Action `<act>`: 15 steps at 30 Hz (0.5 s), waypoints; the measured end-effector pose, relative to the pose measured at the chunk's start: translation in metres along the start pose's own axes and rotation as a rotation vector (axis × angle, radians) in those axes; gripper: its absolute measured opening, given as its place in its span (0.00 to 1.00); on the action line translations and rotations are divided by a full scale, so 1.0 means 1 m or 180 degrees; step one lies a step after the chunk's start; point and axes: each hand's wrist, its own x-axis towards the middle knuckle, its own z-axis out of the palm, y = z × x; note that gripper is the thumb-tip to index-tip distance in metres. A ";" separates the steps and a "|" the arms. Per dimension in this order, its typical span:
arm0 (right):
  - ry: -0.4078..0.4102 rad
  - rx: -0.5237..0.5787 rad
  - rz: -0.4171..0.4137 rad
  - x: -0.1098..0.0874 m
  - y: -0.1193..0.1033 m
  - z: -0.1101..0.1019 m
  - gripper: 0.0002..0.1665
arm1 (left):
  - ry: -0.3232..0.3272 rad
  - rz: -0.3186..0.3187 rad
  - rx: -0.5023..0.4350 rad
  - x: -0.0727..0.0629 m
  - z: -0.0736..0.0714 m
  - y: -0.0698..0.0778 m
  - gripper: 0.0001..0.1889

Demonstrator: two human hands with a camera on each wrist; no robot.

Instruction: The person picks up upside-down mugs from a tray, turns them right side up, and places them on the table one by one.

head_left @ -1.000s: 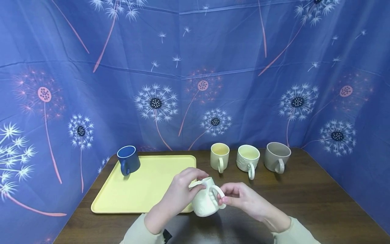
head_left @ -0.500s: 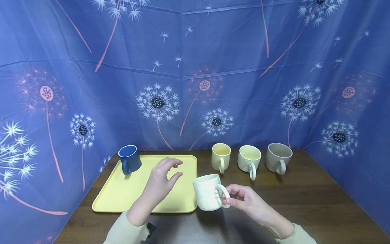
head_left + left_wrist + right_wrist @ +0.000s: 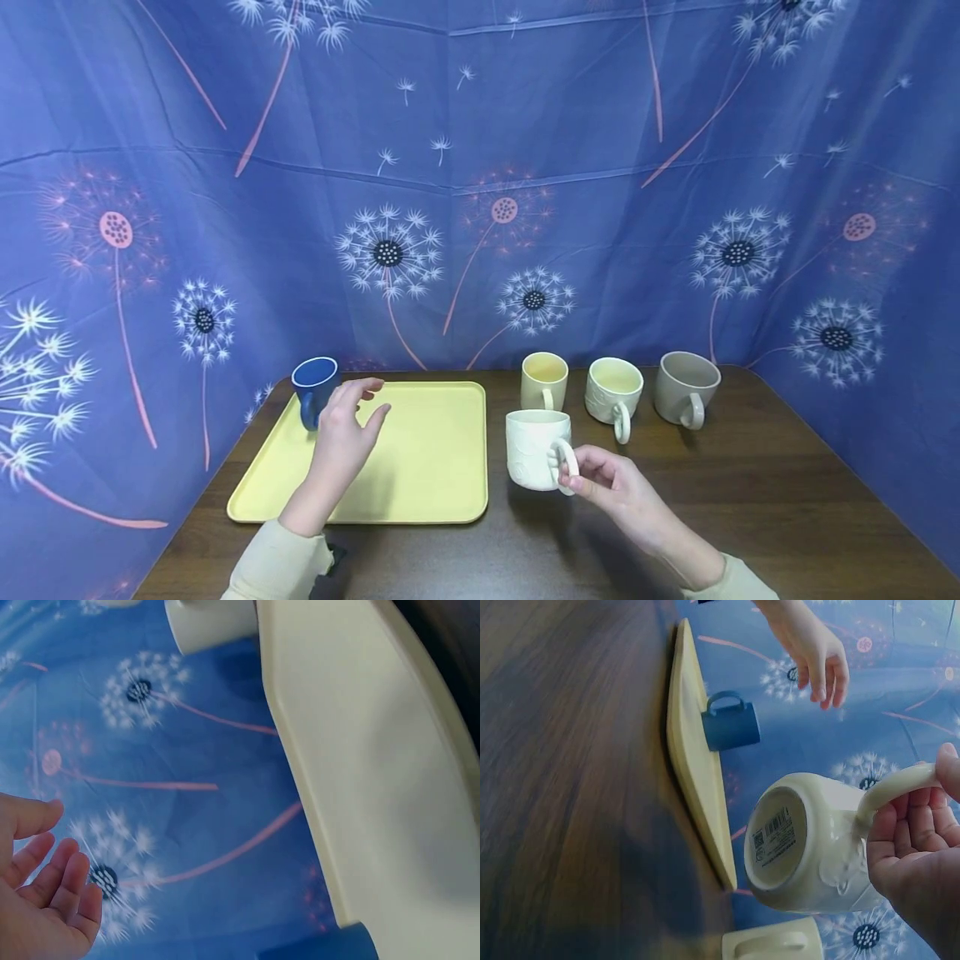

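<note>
My right hand (image 3: 615, 496) grips the handle of a white mug (image 3: 534, 450) with a raised pattern, holding it nearly upright above the dark wooden table. Its base, with a barcode label (image 3: 775, 837), shows in the right wrist view. The left hand (image 3: 347, 429) hangs over the left part of a yellow tray (image 3: 427, 450), holding nothing, its fingers loosely bent and thumb apart. Just beyond it a blue mug (image 3: 315, 385) stands at the tray's back left corner, partly covered by that hand in the head view.
Behind the held mug, a row stands along the table's back: a cream mug with yellow inside (image 3: 543, 379), a pale embossed mug (image 3: 613, 392) and a grey mug (image 3: 686, 387). A blue dandelion-print cloth (image 3: 600, 250) hangs close behind and at both sides.
The left hand has let go of the white mug and moved left over the tray. My right hand has raised the mug slightly, shifted it right and turned it more upright.
</note>
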 end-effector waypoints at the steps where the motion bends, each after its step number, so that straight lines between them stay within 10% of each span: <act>1: 0.0017 -0.0027 0.0031 -0.001 0.001 -0.001 0.08 | -0.0007 -0.0049 0.0016 0.000 -0.002 -0.004 0.18; 15: 0.0106 -0.0220 0.0168 -0.006 0.017 -0.006 0.08 | -0.0378 -0.1142 0.0154 0.008 -0.021 -0.063 0.26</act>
